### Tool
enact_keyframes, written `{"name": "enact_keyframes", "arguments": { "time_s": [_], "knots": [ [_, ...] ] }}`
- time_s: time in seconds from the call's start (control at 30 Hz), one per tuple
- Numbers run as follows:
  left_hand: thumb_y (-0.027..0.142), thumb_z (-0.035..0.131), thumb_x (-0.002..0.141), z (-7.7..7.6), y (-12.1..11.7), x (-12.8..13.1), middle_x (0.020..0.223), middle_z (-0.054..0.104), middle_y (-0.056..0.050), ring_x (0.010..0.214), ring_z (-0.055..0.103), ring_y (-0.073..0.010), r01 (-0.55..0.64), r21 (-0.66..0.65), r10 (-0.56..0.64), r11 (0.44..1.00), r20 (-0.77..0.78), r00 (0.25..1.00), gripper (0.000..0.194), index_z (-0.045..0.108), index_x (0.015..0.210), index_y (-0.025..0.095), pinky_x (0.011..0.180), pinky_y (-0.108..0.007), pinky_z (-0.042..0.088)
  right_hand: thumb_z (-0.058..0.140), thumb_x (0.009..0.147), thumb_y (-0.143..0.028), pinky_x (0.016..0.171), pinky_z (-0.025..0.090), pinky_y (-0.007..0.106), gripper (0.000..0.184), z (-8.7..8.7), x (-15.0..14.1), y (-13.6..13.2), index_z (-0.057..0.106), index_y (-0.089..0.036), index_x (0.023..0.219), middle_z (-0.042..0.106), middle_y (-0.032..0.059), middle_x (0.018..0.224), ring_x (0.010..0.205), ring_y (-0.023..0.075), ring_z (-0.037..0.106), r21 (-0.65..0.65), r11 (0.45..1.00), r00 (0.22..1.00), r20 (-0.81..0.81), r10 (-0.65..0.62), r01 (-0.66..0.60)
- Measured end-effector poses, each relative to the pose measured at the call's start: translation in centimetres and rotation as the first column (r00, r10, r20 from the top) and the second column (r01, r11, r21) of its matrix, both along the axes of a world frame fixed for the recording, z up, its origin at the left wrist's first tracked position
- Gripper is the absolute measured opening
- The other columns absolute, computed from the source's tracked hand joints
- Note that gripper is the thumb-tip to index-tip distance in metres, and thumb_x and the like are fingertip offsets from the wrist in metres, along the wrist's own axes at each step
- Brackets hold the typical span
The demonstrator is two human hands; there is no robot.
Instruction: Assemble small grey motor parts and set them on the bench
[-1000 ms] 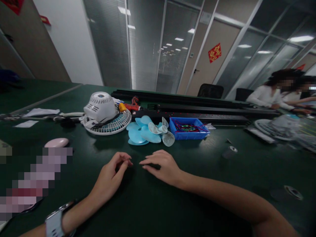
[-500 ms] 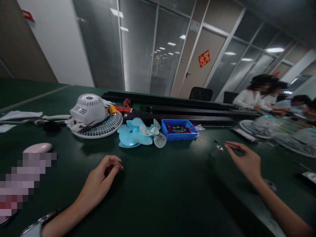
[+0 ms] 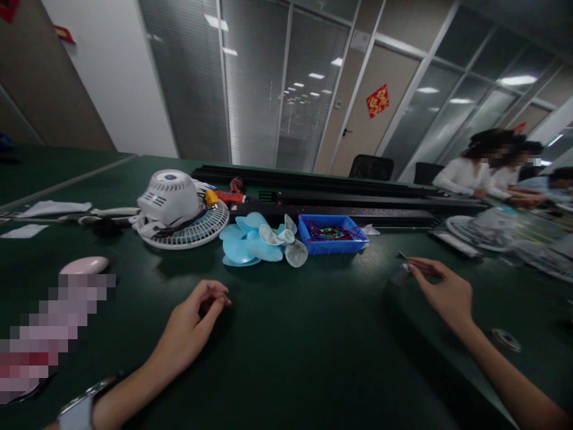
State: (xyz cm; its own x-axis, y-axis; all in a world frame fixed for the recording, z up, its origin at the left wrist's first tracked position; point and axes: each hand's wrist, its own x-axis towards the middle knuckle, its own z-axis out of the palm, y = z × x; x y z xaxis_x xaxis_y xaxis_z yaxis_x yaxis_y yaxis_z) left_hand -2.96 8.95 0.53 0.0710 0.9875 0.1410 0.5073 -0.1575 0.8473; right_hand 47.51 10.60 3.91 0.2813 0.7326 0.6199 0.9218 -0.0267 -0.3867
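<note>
My right hand (image 3: 443,294) reaches out on the right, thumb and fingertips brought together at the silver end of a small grey cylinder (image 3: 398,275), whose kind I cannot make out. A thin little piece (image 3: 402,255) lies just beyond these fingertips. On the left, my left hand (image 3: 197,316) rests on the table with curled fingers, the thumb tip close to them, and nothing visible in it. Light-blue fan blades (image 3: 244,245) lie ahead, between the hands, with a clear blade set (image 3: 295,252) leaning on their right side.
A white fan head with its grille (image 3: 170,203) and a red power drill (image 3: 231,194) stand behind. A blue bin (image 3: 333,243) holds wires. Long black rails (image 3: 331,200) cross the back. A ring-shaped part (image 3: 507,340) lies near my right forearm. Co-workers (image 3: 465,176) sit far right.
My right hand has moved from the middle, beside my left hand, out to the right, its fingertips now at the small grey cylinder. My left hand has kept its curled pose.
</note>
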Motion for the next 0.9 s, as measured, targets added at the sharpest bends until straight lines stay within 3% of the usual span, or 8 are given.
{"name": "enact_keyframes", "arguments": {
  "time_s": [0.2,0.47,0.6,0.73,0.83,0.9],
  "knots": [
    [0.046,0.050,0.087,0.5,-0.1,0.2,0.092,0.071,-0.006,0.088,0.068,-0.0232,-0.013,0.011,0.013,1.000,-0.011,1.000,0.028,0.057,0.099,0.022,0.077,-0.036,0.052,0.060,0.083,-0.043,0.074,0.049,0.032,0.024,0.3,0.2,0.3,0.072,-0.027,0.098,0.075,0.0014,0.095,0.087,0.0235,0.071,-0.069,0.996,0.998,0.035,-0.061,0.063],
    [0.043,0.050,0.087,0.2,-0.1,0.1,0.093,0.070,-0.005,0.089,0.067,-0.0220,0.006,0.008,-0.006,1.000,-0.006,1.000,0.025,0.056,0.100,0.022,0.080,-0.036,0.051,0.057,0.082,-0.051,0.070,0.049,0.033,0.033,0.1,0.3,0.3,0.073,-0.027,0.097,0.076,0.0029,0.092,0.087,0.0256,0.071,-0.111,0.986,0.992,-0.015,-0.128,0.126],
    [0.043,0.050,0.086,0.6,-0.2,0.3,0.091,0.070,-0.005,0.087,0.067,-0.0220,0.002,0.015,-0.002,1.000,-0.001,1.000,0.025,0.057,0.097,0.022,0.078,-0.036,0.051,0.052,0.083,-0.053,0.064,0.049,0.035,0.037,-0.3,0.6,0.0,0.074,-0.030,0.100,0.076,0.0032,0.089,0.078,0.0278,0.071,-0.143,0.973,0.981,0.099,-0.167,0.181],
    [0.043,0.050,0.087,0.8,-0.2,0.4,0.092,0.070,-0.005,0.087,0.067,-0.0225,0.004,-0.002,-0.004,1.000,-0.018,1.000,0.025,0.057,0.099,0.022,0.077,-0.036,0.051,0.052,0.084,-0.058,0.062,0.051,0.037,0.046,-1.4,0.3,-0.3,0.068,-0.031,0.117,0.075,0.0052,0.093,0.079,0.0292,0.071,-0.132,0.977,0.980,0.132,-0.151,0.168],
    [0.043,0.049,0.087,0.8,-0.2,0.4,0.093,0.070,-0.006,0.088,0.067,-0.0227,0.007,-0.005,-0.007,1.000,-0.021,1.000,0.026,0.056,0.100,0.022,0.078,-0.037,0.051,0.060,0.076,-0.064,0.065,0.054,0.038,0.066,-2.7,0.4,0.0,0.058,-0.024,0.129,0.074,0.0080,0.099,0.080,0.0282,0.072,-0.108,0.990,0.996,0.017,-0.088,0.089],
    [0.043,0.048,0.088,0.7,-0.2,0.3,0.093,0.069,-0.006,0.088,0.067,-0.0228,0.008,-0.006,-0.008,1.000,-0.025,1.000,0.026,0.056,0.101,0.022,0.077,-0.037,0.051,0.064,0.072,-0.066,0.065,0.056,0.036,0.069,-3.3,0.5,0.4,0.061,-0.020,0.123,0.074,0.0094,0.097,0.076,0.0265,0.072,-0.088,0.995,0.997,-0.066,-0.046,0.040]
  ]
}}
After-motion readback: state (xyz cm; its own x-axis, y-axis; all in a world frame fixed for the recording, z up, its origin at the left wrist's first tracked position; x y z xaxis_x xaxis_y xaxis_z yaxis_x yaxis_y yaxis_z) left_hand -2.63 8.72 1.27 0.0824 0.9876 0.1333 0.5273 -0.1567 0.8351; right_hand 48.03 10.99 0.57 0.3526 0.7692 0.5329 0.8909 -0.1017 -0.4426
